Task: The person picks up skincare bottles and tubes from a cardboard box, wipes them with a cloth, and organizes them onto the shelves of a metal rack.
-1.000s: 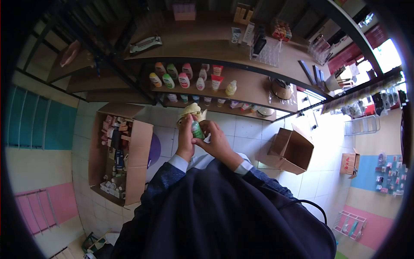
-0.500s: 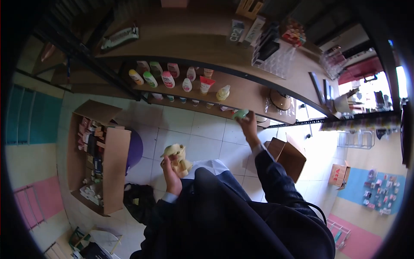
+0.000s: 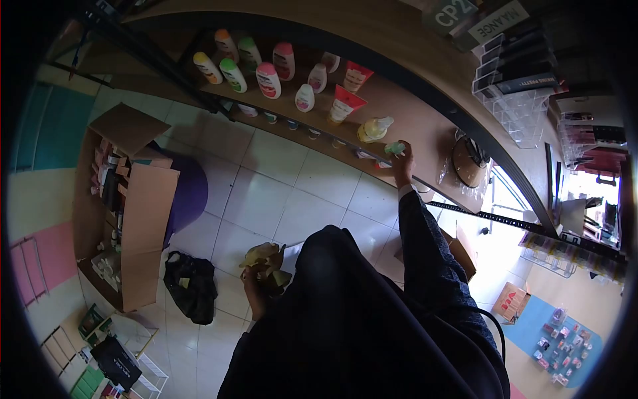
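My right hand (image 3: 404, 164) reaches to the wooden shelf (image 3: 425, 136) and is closed on a small green bottle (image 3: 395, 148) at its front edge. Just left of that bottle stands a yellowish pump bottle (image 3: 373, 129). Farther left are two red-capped tubes, one of them in front (image 3: 345, 105), and several bottles with pink, green, yellow and white caps, such as a pink-capped one (image 3: 268, 81). Low at the centre left, my left hand (image 3: 252, 289) holds a crumpled yellowish cloth (image 3: 264, 261).
An open cardboard box (image 3: 147, 233) full of small packages stands left, beside a purple tub (image 3: 191, 189) and a black bag (image 3: 191, 286). A straw-coloured hat (image 3: 468, 163) lies on the shelf at right. Clear racks (image 3: 515, 100) stand on the upper shelf.
My right hand has moved with the green bottle up to the shelf, beside the pump bottle. The view has come closer to the shelf. My left hand still holds the cloth, lower down.
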Available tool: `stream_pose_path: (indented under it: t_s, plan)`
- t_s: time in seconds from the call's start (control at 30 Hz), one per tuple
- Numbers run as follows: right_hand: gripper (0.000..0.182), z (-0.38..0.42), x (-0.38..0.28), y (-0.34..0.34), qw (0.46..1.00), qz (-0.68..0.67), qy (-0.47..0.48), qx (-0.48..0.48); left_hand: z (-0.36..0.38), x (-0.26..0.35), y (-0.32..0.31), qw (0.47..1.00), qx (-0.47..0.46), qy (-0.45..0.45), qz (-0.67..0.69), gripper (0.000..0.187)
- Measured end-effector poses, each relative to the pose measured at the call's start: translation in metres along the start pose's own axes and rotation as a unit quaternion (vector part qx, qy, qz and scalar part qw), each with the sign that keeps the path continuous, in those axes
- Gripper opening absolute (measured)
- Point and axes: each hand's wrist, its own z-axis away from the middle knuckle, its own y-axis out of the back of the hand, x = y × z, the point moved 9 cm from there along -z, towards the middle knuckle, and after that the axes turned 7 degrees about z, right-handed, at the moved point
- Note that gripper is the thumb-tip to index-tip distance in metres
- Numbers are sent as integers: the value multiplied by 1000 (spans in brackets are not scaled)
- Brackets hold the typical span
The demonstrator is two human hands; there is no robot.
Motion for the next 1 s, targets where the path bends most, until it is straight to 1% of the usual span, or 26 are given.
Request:
stream_pose_path:
  t_s: [0.1, 0.13, 0.17, 0.2, 0.23, 0.27, 0.3, 0.33, 0.37, 0.4, 0.43, 0.47, 0.5, 0.53, 0.57, 0.6, 0.63, 0.67, 0.73, 0.77, 0.83, 0.87, 0.9, 0.93, 0.97, 1.0]
  plan:
    - [48, -1, -5, 2, 998, 65, 5, -1, -10, 2, 16, 998, 35, -42, -13, 42]
    - [53, -7, 13, -8, 999, -23, -3, -35, -11, 5, 15, 999, 23, -43, -8, 38]
    - [53, -11, 37, -13, 999, -24, 0, -43, -10, 10, 15, 999, 13, -45, -1, 34]
    - [54, -13, 58, -7, 1000, 15, 10, 23, -7, 20, 15, 998, 23, -51, 5, 34]
    - [55, -3, 45, -2, 995, 53, 24, 84, -1, 36, 4, 995, 0, -68, -78, 28]
    - [54, 10, 37, -3, 992, 101, 12, 76, 5, 51, -2, 984, -16, -86, -158, 22]
    - [53, 34, 6, 3, 987, 147, 6, 65, 4, 64, 3, 963, -15, -172, -206, 18]
    - [49, 56, -25, -15, 996, 69, 61, 3, 0, 73, 11, 933, -5, -254, -255, 18]
    - [45, 81, -60, -34, 992, -11, 111, -65, -3, 80, 16, 924, 8, -283, -256, 20]
    - [42, 120, -116, -55, 972, -93, 96, -191, -3, 90, 17, 895, -14, -349, -277, 19]
    - [39, 171, -183, -72, 931, -167, 74, -315, 7, 109, 11, 904, -30, -381, -192, 15]
    - [41, 217, -240, -88, 879, -194, 137, -413, 18, 135, 4, 877, -16, -422, -229, 18]
    - [43, 265, -288, -99, 816, -217, 196, -499, 24, 154, 0, 858, -15, -430, -280, 24]
    - [47, 309, -328, -104, 772, -287, 154, -546, 30, 175, -5, 860, -32, -427, -280, 29]
    - [52, 349, -360, -110, 724, -350, 107, -584, 24, 177, 0, 932, -87, -315, -158, 38]
    - [58, 375, -377, -119, 716, -317, 133, -607, 34, 197, -2, 937, -117, -319, -87, 42]
    - [58, 388, -390, -132, 708, -314, 141, -617, 42, 217, 0, 935, -151, -322, -15, 47]
    - [58, 391, -389, -152, 719, -338, 65, -604, 44, 238, 14, 933, -142, -329, -10, 47]
    - [50, 397, -385, -183, 719, -395, -72, -568, 34, 264, 41, 941, -167, -264, -132, 57]
    - [50, 396, -372, -201, 717, -391, -72, -573, 24, 286, 70, 916, -83, -311, -239, 48]
    - [36, 382, -346, -229, 774, -327, 40, -540, 6, 341, 120, 774, 18, -511, -372, 33]
    - [36, 385, -352, -231, 775, -323, 38, -542, -19, 361, 152, 776, 74, -478, -404, 26]
    - [38, 394, -358, -233, 749, -337, -53, -567, -43, 380, 184, 774, 129, -442, -435, 20]
    - [44, 404, -362, -238, 717, -349, -144, -585, -56, 405, 204, 726, 150, -487, -462, 20]
    - [44, 407, -368, -243, 718, -347, -146, -585, -68, 426, 222, 673, 170, -530, -487, 21]
    - [54, 412, -370, -250, 689, -379, -196, -586, -96, 440, 244, 659, 198, -472, -551, 21]
